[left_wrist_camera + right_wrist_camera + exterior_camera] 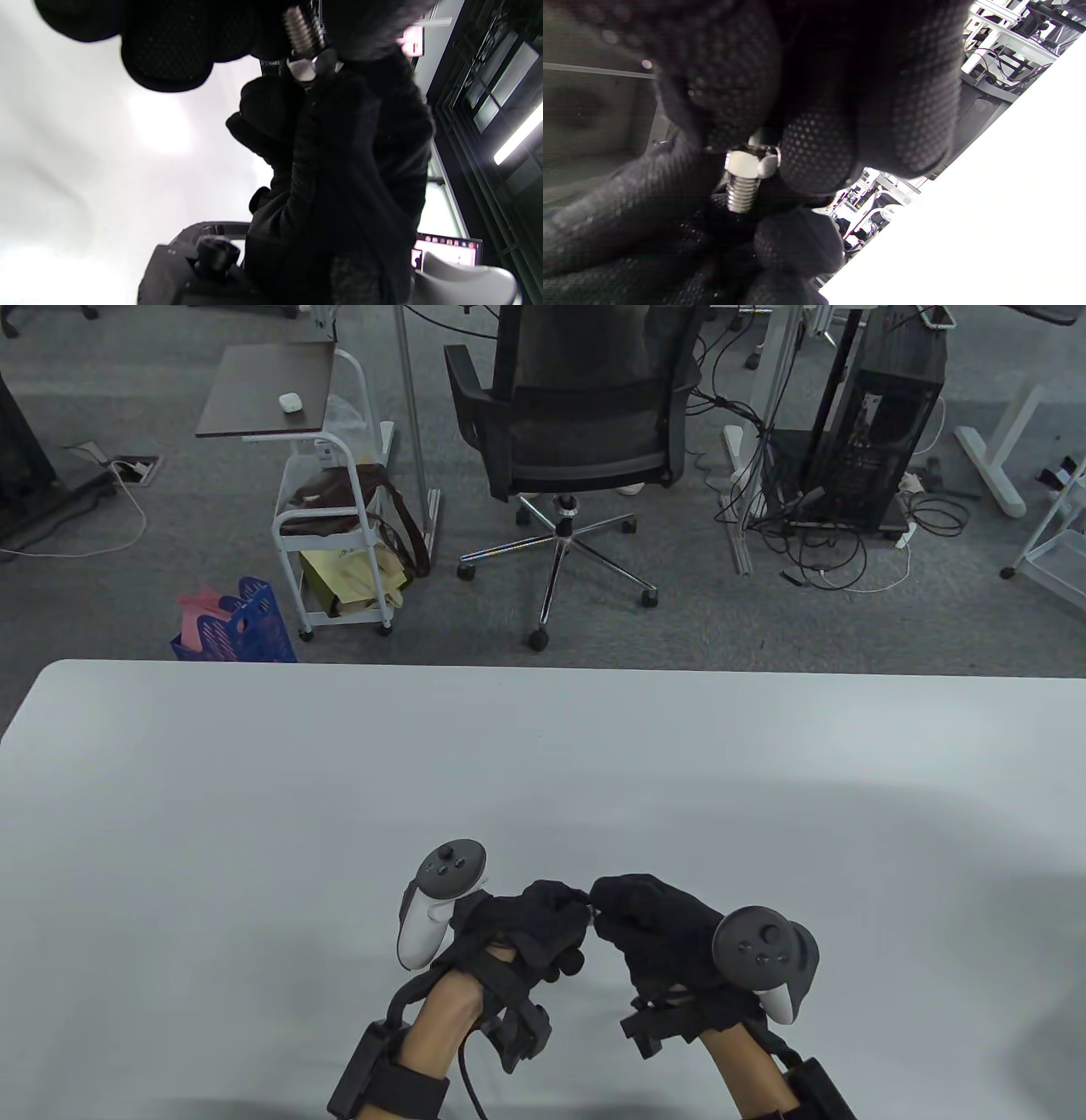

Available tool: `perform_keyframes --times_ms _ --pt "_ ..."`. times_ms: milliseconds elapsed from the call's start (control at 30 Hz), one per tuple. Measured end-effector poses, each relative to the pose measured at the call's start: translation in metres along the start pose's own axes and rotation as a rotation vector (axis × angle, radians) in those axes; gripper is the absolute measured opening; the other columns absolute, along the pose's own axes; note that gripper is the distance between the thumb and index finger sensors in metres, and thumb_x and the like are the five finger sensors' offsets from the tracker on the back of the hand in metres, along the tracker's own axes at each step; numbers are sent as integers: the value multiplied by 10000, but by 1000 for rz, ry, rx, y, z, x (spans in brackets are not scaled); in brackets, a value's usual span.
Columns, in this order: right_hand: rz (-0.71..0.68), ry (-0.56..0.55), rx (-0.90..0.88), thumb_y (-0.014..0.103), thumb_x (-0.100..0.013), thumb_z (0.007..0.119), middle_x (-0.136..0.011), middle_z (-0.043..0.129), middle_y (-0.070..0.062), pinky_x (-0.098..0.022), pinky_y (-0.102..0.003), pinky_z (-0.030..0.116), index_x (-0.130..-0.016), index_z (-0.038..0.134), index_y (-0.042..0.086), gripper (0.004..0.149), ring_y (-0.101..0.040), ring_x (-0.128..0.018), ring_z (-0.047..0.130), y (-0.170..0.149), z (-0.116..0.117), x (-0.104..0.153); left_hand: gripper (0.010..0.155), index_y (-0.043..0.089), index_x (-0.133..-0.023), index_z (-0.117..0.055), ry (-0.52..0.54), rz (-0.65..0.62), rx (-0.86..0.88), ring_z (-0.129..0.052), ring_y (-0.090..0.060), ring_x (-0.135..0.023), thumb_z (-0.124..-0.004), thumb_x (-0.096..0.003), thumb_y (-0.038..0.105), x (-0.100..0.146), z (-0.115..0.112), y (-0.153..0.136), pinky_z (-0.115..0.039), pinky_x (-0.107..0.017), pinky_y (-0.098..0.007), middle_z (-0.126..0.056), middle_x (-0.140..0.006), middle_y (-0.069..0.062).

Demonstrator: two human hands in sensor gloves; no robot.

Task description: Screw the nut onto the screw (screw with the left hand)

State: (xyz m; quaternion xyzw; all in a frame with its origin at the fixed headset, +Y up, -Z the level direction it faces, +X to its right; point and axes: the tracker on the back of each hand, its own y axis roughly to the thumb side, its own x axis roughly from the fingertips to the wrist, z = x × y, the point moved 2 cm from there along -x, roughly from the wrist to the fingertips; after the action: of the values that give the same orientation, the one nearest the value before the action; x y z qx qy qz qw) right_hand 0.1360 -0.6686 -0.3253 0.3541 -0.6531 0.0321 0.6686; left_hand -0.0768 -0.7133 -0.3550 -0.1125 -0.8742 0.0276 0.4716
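Both gloved hands meet just above the white table (254,814) near its front edge. A steel screw with a threaded shaft (303,31) runs between their fingertips. My left hand (570,906) grips the shaft's far end, which is hidden inside its fingers. A hex nut (751,163) sits on the shaft (741,192). My right hand (604,906) pinches the nut between thumb and fingers. The nut also shows in the left wrist view (302,70). In the table view only a small glint of metal (591,906) shows between the fingertips.
Behind the table's far edge stand an office chair (577,432), a white cart (331,517) and a blue basket (237,632) on the floor.
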Motion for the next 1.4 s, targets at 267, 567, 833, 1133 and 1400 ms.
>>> perform_keyframes --times_ms 267,567,833,1133,1400 --pt "-6 -2 5 286 -288 957 -693 1020 32 -338 -343 1021 -684 924 280 397 -170 -433 1145 1 0 0 549 67 -894 -692 -28 -6 -14 -878 -423 -563 -733 -459 399 -1 -2 2 -709 -435 -550 -777 -799 -220" --pt "-5 1 4 289 -288 957 -693 1020 33 -333 -338 1021 -684 923 283 397 -166 -429 1143 0 2 0 530 57 -884 -707 0 -10 -31 -883 -434 -554 -715 -460 374 0 0 4 -711 -428 -558 -786 -791 -232" --pt "10 -2 -6 287 -288 956 -691 1020 31 -330 -338 1020 -684 924 281 397 -167 -424 1143 -3 1 0 589 15 -826 -834 78 2 -58 -905 -485 -506 -708 -449 449 0 2 2 -718 -397 -589 -847 -742 -277" --pt "26 -7 -43 288 -300 960 -694 1019 34 -332 -338 1021 -683 925 284 385 -162 -428 1143 -4 0 0 650 45 -924 -686 33 -3 -8 -870 -457 -571 -689 -453 494 1 3 2 -704 -434 -566 -773 -812 -252" --pt "38 -16 -75 288 -301 959 -695 1018 35 -333 -338 1020 -683 925 287 384 -161 -431 1141 -5 -1 0 536 76 -905 -672 -29 -23 -18 -867 -432 -577 -726 -464 375 0 1 6 -704 -438 -548 -759 -818 -224"
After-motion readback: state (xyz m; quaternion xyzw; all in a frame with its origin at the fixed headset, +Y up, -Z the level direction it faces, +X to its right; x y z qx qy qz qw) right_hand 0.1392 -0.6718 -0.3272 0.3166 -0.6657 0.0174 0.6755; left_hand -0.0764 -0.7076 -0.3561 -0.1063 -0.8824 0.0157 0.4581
